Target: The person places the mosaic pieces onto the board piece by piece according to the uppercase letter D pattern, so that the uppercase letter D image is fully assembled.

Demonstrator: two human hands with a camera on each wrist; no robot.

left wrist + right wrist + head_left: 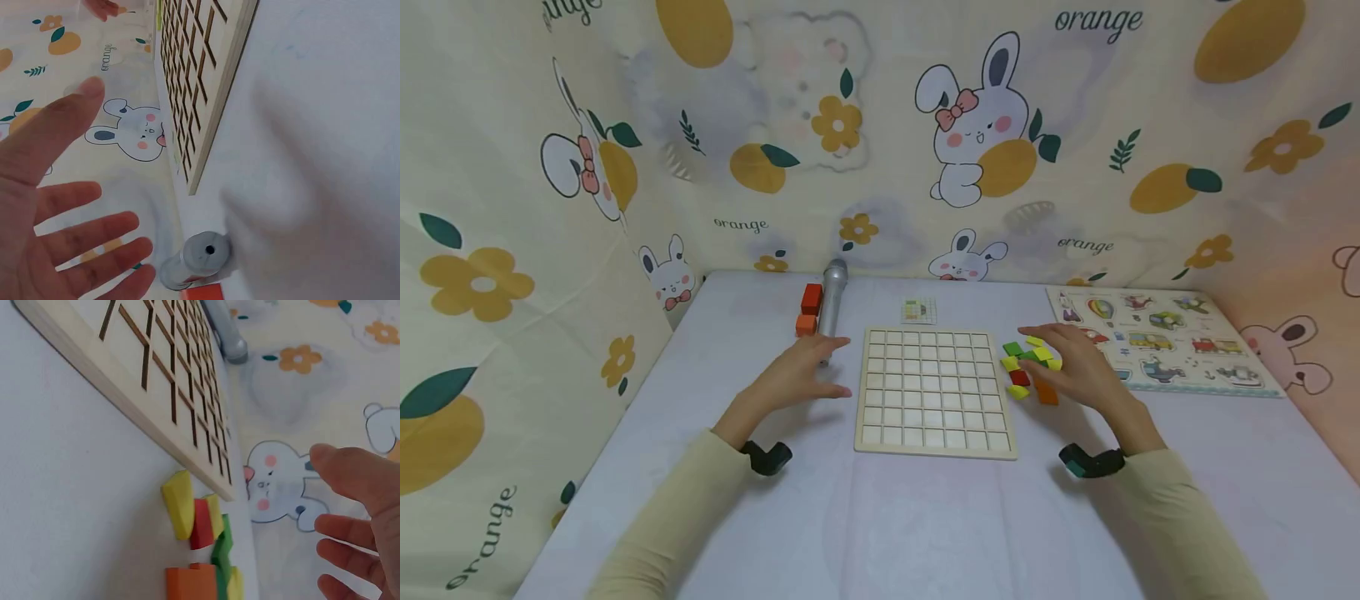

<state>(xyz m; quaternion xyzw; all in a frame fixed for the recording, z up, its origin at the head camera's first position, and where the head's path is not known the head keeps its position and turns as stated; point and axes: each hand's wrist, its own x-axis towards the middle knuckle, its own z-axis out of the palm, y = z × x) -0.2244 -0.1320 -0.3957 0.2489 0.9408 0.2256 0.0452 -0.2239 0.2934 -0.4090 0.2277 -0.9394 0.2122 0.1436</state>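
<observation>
A pale wooden grid board (pixel 936 392) lies on the table between the two hands. My left hand (pixel 797 375) hovers to its left with thumb and fingers spread, nothing between them. Just beyond that hand lie a silver microphone (pixel 832 304) and two red-orange blocks (pixel 810 300). On the other side my right hand (pixel 1071 362) is held over a small pile of blocks, fingers apart and holding nothing. The pile shows yellow blocks (pixel 179 503), a red block (pixel 201 525), green blocks (pixel 222 550) and an orange block (pixel 187 584); the hand partly hides it in the head view.
A small printed card (pixel 919 311) lies behind the board. At the back right rests a picture puzzle board (pixel 1180 342) with vehicles on it. Patterned cloth walls (pixel 880 192) rise along the back and sides of the white table (pixel 925 533).
</observation>
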